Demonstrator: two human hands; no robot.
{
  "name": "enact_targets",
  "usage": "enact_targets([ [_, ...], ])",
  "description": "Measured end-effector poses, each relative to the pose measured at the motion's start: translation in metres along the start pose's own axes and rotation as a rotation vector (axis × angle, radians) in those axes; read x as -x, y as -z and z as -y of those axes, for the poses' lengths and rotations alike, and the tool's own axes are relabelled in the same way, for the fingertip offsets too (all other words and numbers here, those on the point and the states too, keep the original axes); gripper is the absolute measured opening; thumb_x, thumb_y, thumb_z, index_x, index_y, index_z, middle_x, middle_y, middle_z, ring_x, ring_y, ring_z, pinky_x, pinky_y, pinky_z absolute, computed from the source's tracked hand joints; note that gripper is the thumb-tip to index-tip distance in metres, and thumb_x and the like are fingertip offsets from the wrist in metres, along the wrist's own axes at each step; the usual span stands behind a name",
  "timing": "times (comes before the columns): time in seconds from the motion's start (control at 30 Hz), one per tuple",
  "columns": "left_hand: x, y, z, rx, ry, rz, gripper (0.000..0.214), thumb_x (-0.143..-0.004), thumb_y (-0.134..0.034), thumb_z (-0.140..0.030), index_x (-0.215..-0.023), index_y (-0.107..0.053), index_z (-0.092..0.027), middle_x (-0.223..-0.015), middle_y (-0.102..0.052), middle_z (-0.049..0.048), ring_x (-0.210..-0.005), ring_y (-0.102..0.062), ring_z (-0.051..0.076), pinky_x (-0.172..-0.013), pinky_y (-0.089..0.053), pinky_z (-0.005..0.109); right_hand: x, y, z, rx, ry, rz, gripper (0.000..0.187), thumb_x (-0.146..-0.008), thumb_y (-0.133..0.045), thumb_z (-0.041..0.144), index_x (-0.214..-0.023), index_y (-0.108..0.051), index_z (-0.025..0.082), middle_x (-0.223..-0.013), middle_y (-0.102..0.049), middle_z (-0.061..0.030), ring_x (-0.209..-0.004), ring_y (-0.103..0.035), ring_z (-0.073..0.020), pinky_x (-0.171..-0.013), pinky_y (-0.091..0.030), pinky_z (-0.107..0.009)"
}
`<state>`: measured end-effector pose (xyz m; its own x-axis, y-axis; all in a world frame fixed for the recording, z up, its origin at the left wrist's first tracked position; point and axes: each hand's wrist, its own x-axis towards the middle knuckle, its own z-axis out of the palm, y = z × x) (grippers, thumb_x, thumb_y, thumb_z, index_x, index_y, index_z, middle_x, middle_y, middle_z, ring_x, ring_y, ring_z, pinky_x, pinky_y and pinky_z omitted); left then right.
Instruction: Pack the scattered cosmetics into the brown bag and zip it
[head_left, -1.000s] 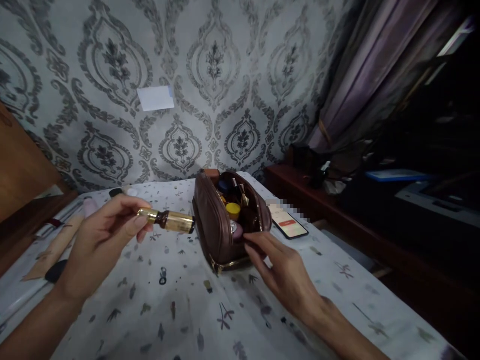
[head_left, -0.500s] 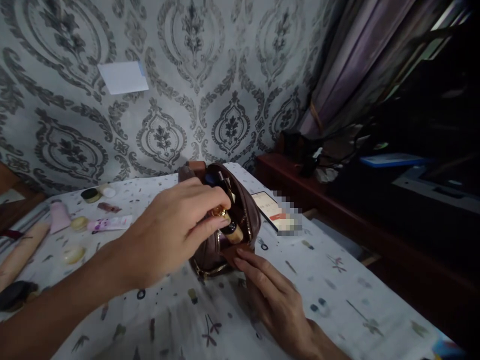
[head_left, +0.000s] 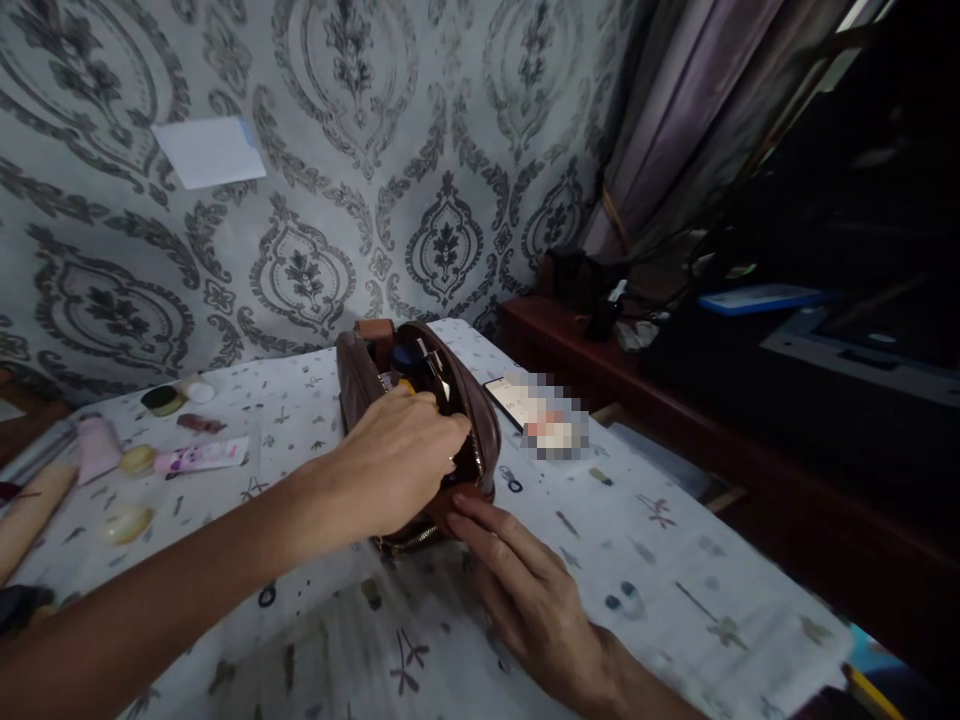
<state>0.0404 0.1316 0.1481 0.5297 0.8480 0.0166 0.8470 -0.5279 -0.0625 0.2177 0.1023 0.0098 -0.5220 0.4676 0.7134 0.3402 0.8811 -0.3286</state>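
Note:
A brown leather toiletry bag (head_left: pixel 480 400) stands unzipped on the patterned cloth, with several dark and gold-trimmed cosmetics inside. My left hand (head_left: pixel 397 455) reaches down into its mouth from the left, fingers curled. Its fingertips, and whatever they may hold, are hidden. At the near end of the bag, my right hand (head_left: pixel 525 590) grips a brown leather tab (head_left: pixel 446 510) between thumb and fingers. A phone (head_left: pixel 517 405) with a lit, partly blurred screen lies just right of the bag.
On the left lie a pink-and-white tube (head_left: pixel 206 455), a pink tube (head_left: pixel 97 447), a dark-lidded jar (head_left: pixel 163 400) and a pale yellow round item (head_left: pixel 129 523). Beyond the cloth's right edge runs a reddish-brown wooden ledge (head_left: pixel 540 330). A patterned wall rises behind.
My left hand has lowered deeper into the bag, and the small gold-capped bottle at its fingers is now hidden. My right hand keeps its grip. The whole view has shifted slightly.

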Motion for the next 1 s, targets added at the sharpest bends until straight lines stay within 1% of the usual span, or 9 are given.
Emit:
enact_targets([
  [0.1,-0.0039,-0.0044,-0.0041,-0.047,0.016,0.053,0.003,-0.085,-0.060,-0.014,-0.084,-0.061,-0.016,-0.078,-0.070,0.0067,-0.080,-0.066,0.026,-0.071,-0.045,0.036,0.0011,-0.0013,-0.0001,-0.001,0.008,-0.010,0.046,-0.091,-0.044,0.001,-0.134,-0.054,0.015,-0.128,-0.064,-0.0159,-0.122,-0.061,-0.0203,-0.102,-0.054,-0.031],
  [0.2,-0.0054,-0.0065,-0.0052,-0.047,0.025,0.059,0.003,-0.086,-0.060,-0.017,-0.088,-0.062,-0.017,-0.078,-0.071,0.0070,-0.079,-0.068,0.028,-0.071,-0.047,0.038,0.0016,-0.0027,0.0000,-0.006,0.002,-0.011,0.046,-0.091,-0.044,0.000,-0.133,-0.054,0.014,-0.129,-0.063,-0.0159,-0.123,-0.060,-0.0203,-0.103,-0.053,-0.031],
  [0.4,-0.0062,-0.0082,-0.0041,-0.057,-0.003,0.040,0.006,-0.088,-0.058,-0.021,-0.088,-0.063,-0.017,-0.077,-0.073,0.0062,-0.076,-0.070,0.026,-0.069,-0.048,0.036,0.0013,-0.0022,0.0002,-0.019,-0.002,-0.015,0.047,-0.091,-0.043,0.001,-0.135,-0.053,0.016,-0.128,-0.063,-0.0148,-0.121,-0.061,-0.0203,-0.101,-0.054,-0.031],
  [0.5,-0.0065,-0.0073,-0.0047,-0.069,-0.040,0.045,0.003,-0.086,-0.060,-0.018,-0.085,-0.063,-0.019,-0.075,-0.072,0.0045,-0.076,-0.070,0.025,-0.068,-0.047,0.034,0.0017,-0.0023,0.0004,-0.015,0.004,-0.010,0.047,-0.091,-0.043,0.001,-0.135,-0.052,0.015,-0.129,-0.063,-0.0152,-0.123,-0.060,-0.0207,-0.102,-0.054,-0.031],
  [0.6,-0.0069,-0.0037,-0.0058,-0.095,-0.059,0.093,0.006,-0.082,-0.062,-0.014,-0.085,-0.064,-0.019,-0.076,-0.072,0.0047,-0.079,-0.070,0.027,-0.068,-0.047,0.035,0.0027,-0.0044,0.0004,-0.008,0.005,-0.013,0.045,-0.091,-0.043,0.001,-0.133,-0.053,0.014,-0.129,-0.062,-0.0163,-0.123,-0.060,-0.0204,-0.103,-0.053,-0.031],
  [0.67,-0.0068,-0.0010,-0.0062,-0.106,-0.041,0.139,0.009,-0.081,-0.063,-0.012,-0.086,-0.065,-0.019,-0.076,-0.072,0.0052,-0.080,-0.071,0.028,-0.069,-0.048,0.036,0.0031,-0.0061,0.0003,-0.003,0.000,-0.022,0.046,-0.091,-0.044,0.001,-0.134,-0.052,0.015,-0.129,-0.062,-0.0164,-0.123,-0.060,-0.0205,-0.102,-0.053,-0.031],
  [0.73,-0.0058,0.0003,-0.0058,-0.101,-0.021,0.154,0.009,-0.081,-0.063,-0.011,-0.086,-0.065,-0.019,-0.076,-0.072,0.0055,-0.080,-0.071,0.028,-0.069,-0.047,0.036,0.0031,-0.0071,0.0000,-0.009,-0.009,-0.023,0.049,-0.091,-0.044,0.002,-0.137,-0.050,0.017,-0.130,-0.062,-0.0155,-0.123,-0.060,-0.0208,-0.101,-0.054,-0.031],
  [0.83,-0.0028,-0.0006,-0.0036,-0.073,-0.021,0.102,0.007,-0.083,-0.062,-0.013,-0.084,-0.063,-0.019,-0.075,-0.072,0.0046,-0.078,-0.070,0.026,-0.069,-0.046,0.035,0.0023,-0.0067,-0.0002,-0.025,-0.011,-0.016,0.052,-0.092,-0.043,0.003,-0.140,-0.048,0.019,-0.131,-0.062,-0.0143,-0.123,-0.060,-0.0207,-0.101,-0.054,-0.031],
  [1.0,0.0013,-0.0023,-0.0005,-0.038,-0.067,0.055,0.015,-0.079,-0.061,-0.006,-0.075,-0.060,-0.020,-0.068,-0.068,0.0013,-0.073,-0.068,0.024,-0.064,-0.041,0.033,0.0012,-0.0054,0.0006,-0.025,0.006,-0.012,0.050,-0.092,-0.041,0.002,-0.140,-0.046,0.017,-0.131,-0.060,-0.0159,-0.124,-0.059,-0.0200,-0.102,-0.054,-0.031],
])
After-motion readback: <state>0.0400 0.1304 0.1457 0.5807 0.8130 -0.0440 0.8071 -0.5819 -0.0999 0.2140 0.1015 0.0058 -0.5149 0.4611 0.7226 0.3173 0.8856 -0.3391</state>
